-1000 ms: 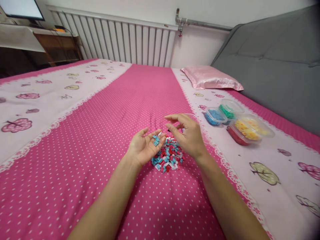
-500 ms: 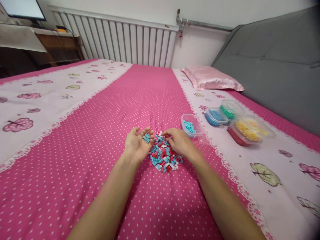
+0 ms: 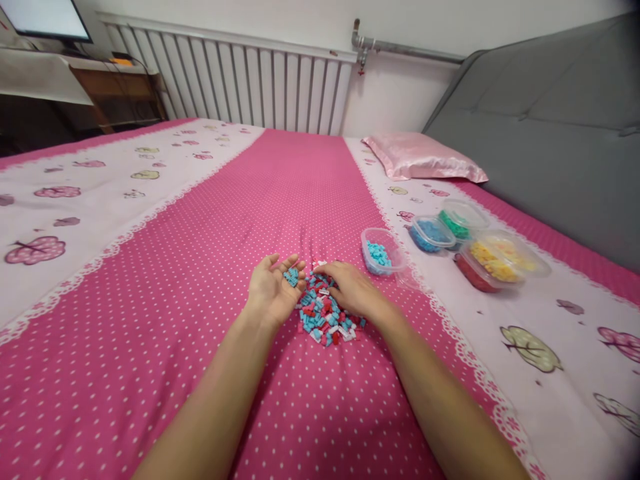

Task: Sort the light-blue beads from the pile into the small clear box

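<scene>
A mixed pile of small toy building bricks in light blue, red, pink and white lies on the polka-dot bedsheet. At its left, my left hand is turned palm up, its fingers curled around a little heap of light blue bricks. Over the pile's far right side reaches my right hand, palm down. Its thumb and index finger are apart, with the fingertips at the bricks; I make out nothing held between them. A clear plastic tub with light blue bricks stands just beyond the right hand.
Further right stand a tub of blue bricks, a tub of green ones, and a yellow-brick tub above a red one. A pink pillow lies by the grey headboard. A radiator lines the wall.
My right hand has moved slightly left and lower over the pile, its fingers reaching further across the bricks. My left hand with its light blue bricks has hardly moved.
</scene>
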The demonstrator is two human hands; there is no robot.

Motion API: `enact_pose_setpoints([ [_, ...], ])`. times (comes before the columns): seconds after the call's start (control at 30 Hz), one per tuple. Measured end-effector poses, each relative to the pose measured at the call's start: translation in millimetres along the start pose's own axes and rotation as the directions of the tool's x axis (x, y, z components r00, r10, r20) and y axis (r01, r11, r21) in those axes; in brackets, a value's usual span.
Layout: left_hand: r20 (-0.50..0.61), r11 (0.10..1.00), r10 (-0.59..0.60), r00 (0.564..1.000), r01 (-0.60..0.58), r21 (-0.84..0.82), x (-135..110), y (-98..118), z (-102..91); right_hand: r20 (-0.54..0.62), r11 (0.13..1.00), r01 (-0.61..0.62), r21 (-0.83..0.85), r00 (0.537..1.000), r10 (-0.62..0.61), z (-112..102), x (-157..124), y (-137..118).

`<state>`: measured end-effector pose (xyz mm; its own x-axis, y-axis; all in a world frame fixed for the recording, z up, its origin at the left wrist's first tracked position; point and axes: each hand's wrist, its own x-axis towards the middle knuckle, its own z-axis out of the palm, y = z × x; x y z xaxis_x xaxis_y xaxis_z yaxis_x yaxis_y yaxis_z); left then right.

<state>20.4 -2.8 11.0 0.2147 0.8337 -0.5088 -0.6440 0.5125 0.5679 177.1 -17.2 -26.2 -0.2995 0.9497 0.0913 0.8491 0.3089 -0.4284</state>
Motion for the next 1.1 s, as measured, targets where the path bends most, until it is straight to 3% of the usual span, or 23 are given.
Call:
enact_pose_setpoints([
  [0.4,-0.007,1.0,0.009,1.0,-0.009,0.001,-0.4,0.0,-0.2,-0.057,0.999,-0.035,-0.016,0.998,0.035,0.1,-0.3,0.4],
  [1.1,-0.004,1.0,0.005,1.0,-0.005,0.002,-1.2,0.6,-0.3,-0.049,0.997,0.054,0.05,0.997,-0.051,2.0,1.2,3.3],
])
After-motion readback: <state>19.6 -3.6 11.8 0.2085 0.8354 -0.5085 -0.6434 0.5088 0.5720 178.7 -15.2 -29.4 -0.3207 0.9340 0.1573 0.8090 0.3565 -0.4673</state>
